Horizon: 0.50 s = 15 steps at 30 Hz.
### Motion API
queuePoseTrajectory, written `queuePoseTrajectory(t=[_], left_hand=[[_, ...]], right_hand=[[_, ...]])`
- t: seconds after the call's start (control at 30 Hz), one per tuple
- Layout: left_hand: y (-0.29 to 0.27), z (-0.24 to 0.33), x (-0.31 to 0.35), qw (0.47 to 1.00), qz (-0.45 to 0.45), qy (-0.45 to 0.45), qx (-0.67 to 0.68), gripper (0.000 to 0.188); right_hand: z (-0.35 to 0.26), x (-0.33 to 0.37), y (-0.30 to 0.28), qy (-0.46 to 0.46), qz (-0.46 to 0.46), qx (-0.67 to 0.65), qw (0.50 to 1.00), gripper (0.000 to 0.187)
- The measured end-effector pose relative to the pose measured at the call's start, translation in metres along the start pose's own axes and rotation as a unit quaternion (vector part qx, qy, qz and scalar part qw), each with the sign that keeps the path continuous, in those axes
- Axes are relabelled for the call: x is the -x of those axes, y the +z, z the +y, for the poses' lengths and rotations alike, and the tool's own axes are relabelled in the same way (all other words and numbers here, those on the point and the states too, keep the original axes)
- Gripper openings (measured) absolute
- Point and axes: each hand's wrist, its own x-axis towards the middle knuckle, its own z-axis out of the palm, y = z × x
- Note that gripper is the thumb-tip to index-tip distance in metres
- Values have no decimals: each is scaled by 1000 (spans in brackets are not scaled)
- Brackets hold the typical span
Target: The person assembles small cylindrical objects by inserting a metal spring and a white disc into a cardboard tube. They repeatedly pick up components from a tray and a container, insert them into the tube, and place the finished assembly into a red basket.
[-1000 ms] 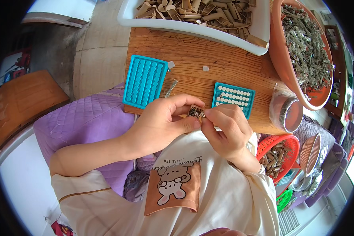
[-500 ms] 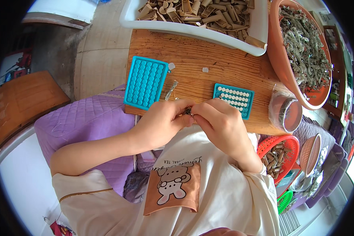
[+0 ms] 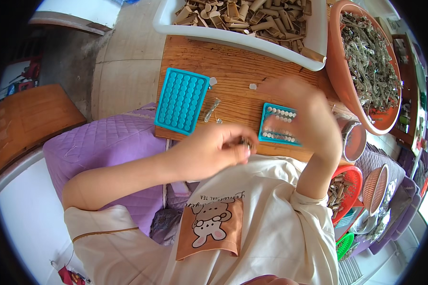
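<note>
Pinched bit [image 3: 245, 141], apparently; tub [image 3: 233, 40] of pieces [image 3: 264, 23]

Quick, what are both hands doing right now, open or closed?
Left hand: closed, holding a small dark piece.
Right hand: looks open, thumb apart; too blurred to rule out something tiny.

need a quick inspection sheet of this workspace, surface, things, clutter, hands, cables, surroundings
Surface: wooden table, bearing a white bin of brown pieces
Things: small dark piece; large turquoise tray; smaller turquoise tray with white round pieces
Clutter: two small pale pieces, one clear object
Left hand: holds the small dark piece
Right hand: blurred, partly hiding the smaller turquoise tray; grip unclear
Cables: nothing seen
Surroundings: orange tub, red basket, purple quilted cover
</note>
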Motion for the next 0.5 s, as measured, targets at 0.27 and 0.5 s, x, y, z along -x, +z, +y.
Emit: queuePoseTrajectory(t=[0.27,0.5], left_hand=[[-11,22,1,985,101,-21,135,22],[-13,14,-1,988,129,48,64,22]], right_hand=[[59,-3,-21,63,188,331,923,18],[55,6,-8,61,302,221,925,16]])
